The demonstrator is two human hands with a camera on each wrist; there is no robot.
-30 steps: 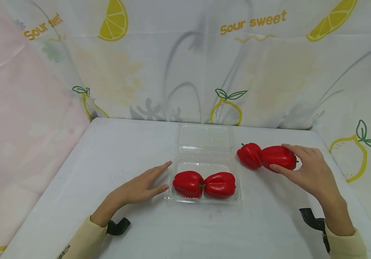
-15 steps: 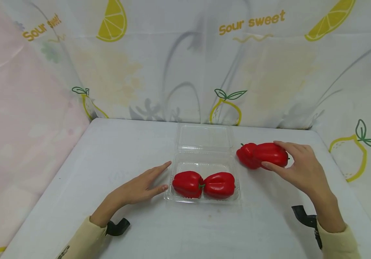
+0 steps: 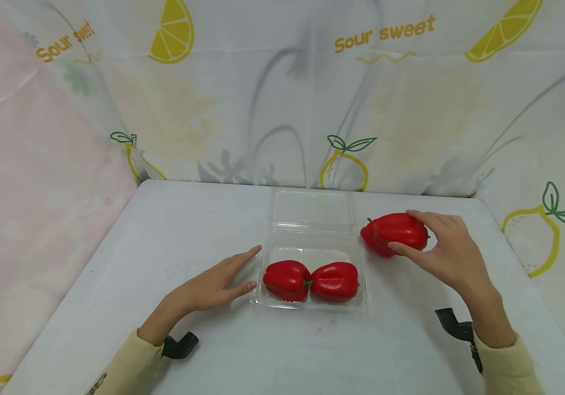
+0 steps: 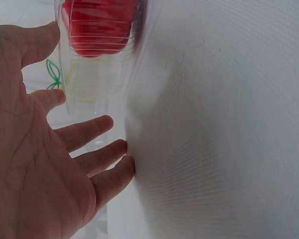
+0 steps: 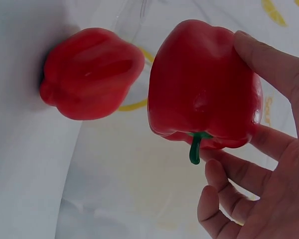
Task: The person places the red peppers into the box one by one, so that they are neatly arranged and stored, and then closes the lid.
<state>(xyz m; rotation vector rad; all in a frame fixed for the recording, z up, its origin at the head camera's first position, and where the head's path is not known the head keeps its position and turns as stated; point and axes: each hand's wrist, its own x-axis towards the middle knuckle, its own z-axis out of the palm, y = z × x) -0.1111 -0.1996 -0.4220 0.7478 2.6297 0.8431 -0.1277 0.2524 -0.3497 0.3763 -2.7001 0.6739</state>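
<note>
My right hand grips a red bell pepper between thumb and fingers, its green stem showing in the right wrist view. Another red bell pepper lies on the table, and in the head view the held one overlaps it. My left hand is spread beside the left wall of a clear plastic clamshell box, fingertips right at its edge. Inside the box, along the near side, two more red bell peppers lie side by side, a left one and a right one.
The box's clear lid is folded back flat toward the rear of the white table. Printed cloth with lemons hangs behind the table and at both sides. Dark wrist mounts sit on both forearms.
My right hand has moved left and slightly back with the gripped bell pepper, which now covers much of the one lying on the table. My left hand and the box have stayed put.
</note>
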